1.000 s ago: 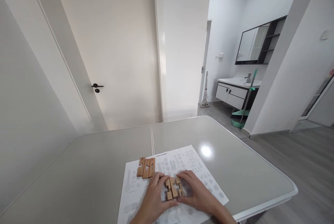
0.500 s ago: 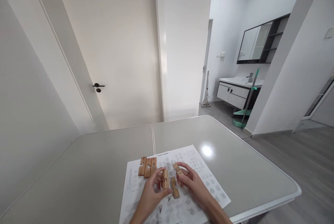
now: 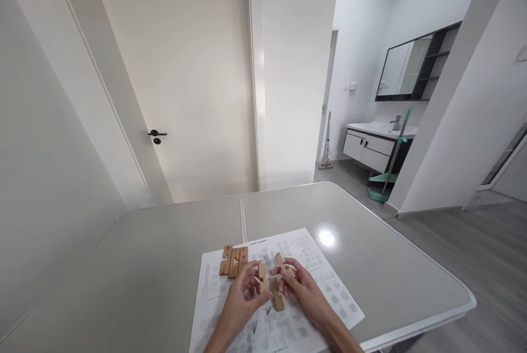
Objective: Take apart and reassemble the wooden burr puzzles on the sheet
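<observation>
Near the middle of a printed sheet (image 3: 325, 276), my left hand (image 3: 244, 293) pinches a notched wooden puzzle piece (image 3: 262, 277) upright between thumb and fingers. To its right, my right hand (image 3: 302, 283) grips a second wooden puzzle piece (image 3: 280, 259), tilted, with its far end sticking out past the fingertips. A third notched wooden piece (image 3: 279, 302) lies on the paper between both hands, partly covered by the right fingers. Several flat wooden pieces with cut-outs (image 3: 234, 262) lie side by side at the sheet's upper left, beyond my left hand.
The sheet lies on a grey table (image 3: 164, 265) with a pale rim and a seam across it. Past the table stands a white door (image 3: 197, 78) with a black handle. At the right are a washbasin cabinet (image 3: 368, 147), a green dustpan (image 3: 377, 194) and a mop (image 3: 327, 147).
Both held pieces have been turned in the fingers, so different faces show. My hands stay almost in place, and the view has shifted slightly.
</observation>
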Action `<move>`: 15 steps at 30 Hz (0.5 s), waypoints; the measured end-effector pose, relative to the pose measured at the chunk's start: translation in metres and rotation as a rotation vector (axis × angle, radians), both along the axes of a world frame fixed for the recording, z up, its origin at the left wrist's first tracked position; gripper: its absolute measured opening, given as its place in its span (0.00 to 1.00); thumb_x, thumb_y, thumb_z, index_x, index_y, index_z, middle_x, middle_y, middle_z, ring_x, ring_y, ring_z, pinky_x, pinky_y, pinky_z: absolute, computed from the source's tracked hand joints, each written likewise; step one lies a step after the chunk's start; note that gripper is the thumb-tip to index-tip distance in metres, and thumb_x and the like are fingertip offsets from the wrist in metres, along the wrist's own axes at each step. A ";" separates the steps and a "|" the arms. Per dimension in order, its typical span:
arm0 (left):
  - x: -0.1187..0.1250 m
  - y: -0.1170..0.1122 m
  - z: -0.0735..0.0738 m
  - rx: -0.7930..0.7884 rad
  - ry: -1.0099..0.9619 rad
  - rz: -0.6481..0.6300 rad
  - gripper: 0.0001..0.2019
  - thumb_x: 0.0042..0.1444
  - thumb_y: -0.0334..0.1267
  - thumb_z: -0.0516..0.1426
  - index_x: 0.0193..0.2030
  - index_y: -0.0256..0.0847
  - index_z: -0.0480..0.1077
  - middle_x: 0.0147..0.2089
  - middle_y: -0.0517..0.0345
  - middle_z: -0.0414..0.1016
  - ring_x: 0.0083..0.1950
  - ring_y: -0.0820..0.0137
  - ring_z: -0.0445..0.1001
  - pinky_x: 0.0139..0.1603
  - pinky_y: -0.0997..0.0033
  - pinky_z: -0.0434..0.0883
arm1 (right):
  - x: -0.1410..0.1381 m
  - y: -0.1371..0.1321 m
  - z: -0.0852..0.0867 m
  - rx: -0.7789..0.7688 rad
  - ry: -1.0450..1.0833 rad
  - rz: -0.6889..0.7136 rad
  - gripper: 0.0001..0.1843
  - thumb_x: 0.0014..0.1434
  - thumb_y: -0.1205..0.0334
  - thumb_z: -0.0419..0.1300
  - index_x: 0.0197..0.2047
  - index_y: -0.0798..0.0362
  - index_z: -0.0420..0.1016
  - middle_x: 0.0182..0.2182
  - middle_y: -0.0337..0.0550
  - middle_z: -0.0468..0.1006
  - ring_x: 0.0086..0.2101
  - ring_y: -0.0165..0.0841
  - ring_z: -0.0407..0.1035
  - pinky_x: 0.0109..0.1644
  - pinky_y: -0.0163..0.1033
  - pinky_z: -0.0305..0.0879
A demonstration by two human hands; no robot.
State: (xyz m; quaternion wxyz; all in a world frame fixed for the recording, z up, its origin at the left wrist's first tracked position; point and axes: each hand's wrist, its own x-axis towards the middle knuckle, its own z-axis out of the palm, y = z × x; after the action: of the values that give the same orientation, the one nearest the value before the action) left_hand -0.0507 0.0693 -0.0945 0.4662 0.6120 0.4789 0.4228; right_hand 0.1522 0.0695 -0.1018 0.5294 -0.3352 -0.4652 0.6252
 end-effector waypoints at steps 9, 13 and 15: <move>0.000 0.000 0.002 -0.026 -0.028 0.000 0.34 0.49 0.47 0.70 0.62 0.46 0.68 0.42 0.58 0.73 0.37 0.68 0.72 0.40 0.66 0.69 | -0.001 -0.002 -0.004 -0.015 -0.040 0.027 0.36 0.60 0.31 0.60 0.61 0.48 0.71 0.27 0.33 0.65 0.23 0.28 0.56 0.30 0.36 0.54; 0.000 0.001 -0.002 -0.009 -0.038 0.011 0.35 0.51 0.46 0.69 0.64 0.46 0.64 0.45 0.56 0.76 0.38 0.68 0.74 0.42 0.65 0.70 | -0.001 -0.005 0.000 -0.031 -0.002 0.090 0.36 0.62 0.31 0.59 0.62 0.48 0.69 0.33 0.37 0.71 0.25 0.29 0.61 0.32 0.37 0.55; 0.000 0.002 -0.002 -0.005 -0.041 0.002 0.36 0.52 0.47 0.69 0.65 0.46 0.63 0.46 0.55 0.77 0.38 0.68 0.75 0.42 0.65 0.71 | -0.001 -0.007 0.003 -0.015 -0.010 0.090 0.33 0.63 0.31 0.58 0.58 0.48 0.69 0.34 0.38 0.74 0.25 0.29 0.62 0.33 0.37 0.56</move>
State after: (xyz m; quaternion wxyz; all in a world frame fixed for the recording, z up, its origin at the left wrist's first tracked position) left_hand -0.0508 0.0711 -0.0969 0.4768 0.6015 0.4710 0.4347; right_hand 0.1512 0.0625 -0.0985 0.4957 -0.3211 -0.4779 0.6502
